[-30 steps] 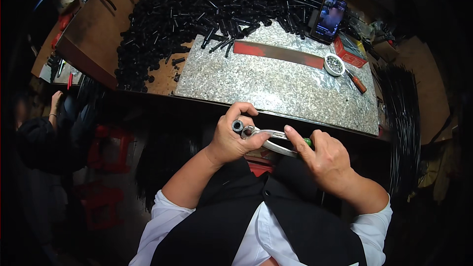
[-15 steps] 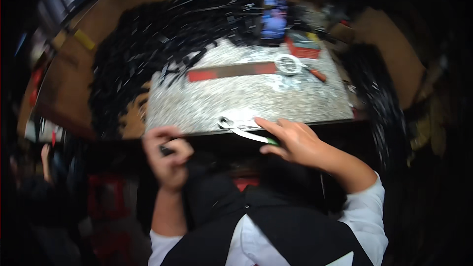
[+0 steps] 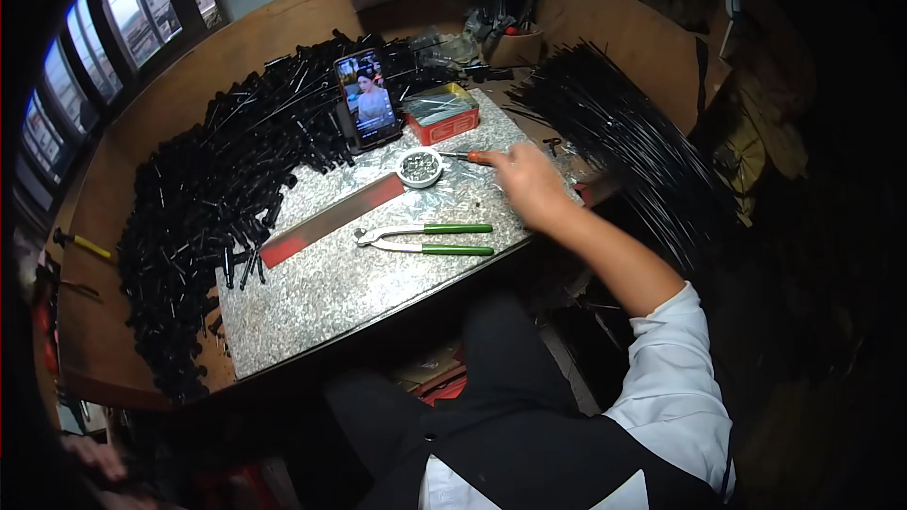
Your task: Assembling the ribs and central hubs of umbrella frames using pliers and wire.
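The 1 head view looks steeply down from above the person's chest onto the speckled table (image 3: 378, 293) (fisheye, edges bending), close in, facing the windows (image 3: 113, 0) at far left.

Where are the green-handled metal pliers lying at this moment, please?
In the head view, the green-handled metal pliers lie on the speckled slab, left of the right hand, below the round tin.
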{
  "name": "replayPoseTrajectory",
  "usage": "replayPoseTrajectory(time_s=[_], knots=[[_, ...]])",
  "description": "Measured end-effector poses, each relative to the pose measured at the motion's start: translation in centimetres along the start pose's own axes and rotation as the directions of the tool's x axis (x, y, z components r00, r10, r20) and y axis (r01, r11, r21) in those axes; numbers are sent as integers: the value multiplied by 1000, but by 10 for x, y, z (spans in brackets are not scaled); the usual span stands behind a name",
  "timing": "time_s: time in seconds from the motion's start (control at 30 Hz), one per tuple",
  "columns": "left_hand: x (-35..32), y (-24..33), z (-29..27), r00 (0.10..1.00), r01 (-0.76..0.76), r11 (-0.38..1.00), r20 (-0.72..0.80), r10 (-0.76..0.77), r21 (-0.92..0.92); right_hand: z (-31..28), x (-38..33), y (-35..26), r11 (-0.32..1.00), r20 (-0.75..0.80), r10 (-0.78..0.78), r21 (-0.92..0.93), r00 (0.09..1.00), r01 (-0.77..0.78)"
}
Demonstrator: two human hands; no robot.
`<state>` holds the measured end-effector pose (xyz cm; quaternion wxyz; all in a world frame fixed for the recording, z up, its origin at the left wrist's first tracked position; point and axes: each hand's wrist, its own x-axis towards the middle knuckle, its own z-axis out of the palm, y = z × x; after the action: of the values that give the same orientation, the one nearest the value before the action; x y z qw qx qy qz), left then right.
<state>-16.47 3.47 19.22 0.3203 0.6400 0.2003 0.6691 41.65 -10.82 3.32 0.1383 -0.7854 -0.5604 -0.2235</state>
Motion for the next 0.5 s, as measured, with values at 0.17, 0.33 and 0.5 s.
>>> replayPoseTrajectory(time_s=[0.17,0.33,0.5], knots=[[-67,-50,27,756,650,760,100,-646,1,4,-20,136,739,-142,301,-591,943,-325],[-155,-167,12,306,912,366,285,-908,185,9,-44,196,613,-164,431,-668,887,-422],[-197,-257,-20,162,928,210,174,-971,307,13,-52,213,586,-161,486,-669,859,-457]])
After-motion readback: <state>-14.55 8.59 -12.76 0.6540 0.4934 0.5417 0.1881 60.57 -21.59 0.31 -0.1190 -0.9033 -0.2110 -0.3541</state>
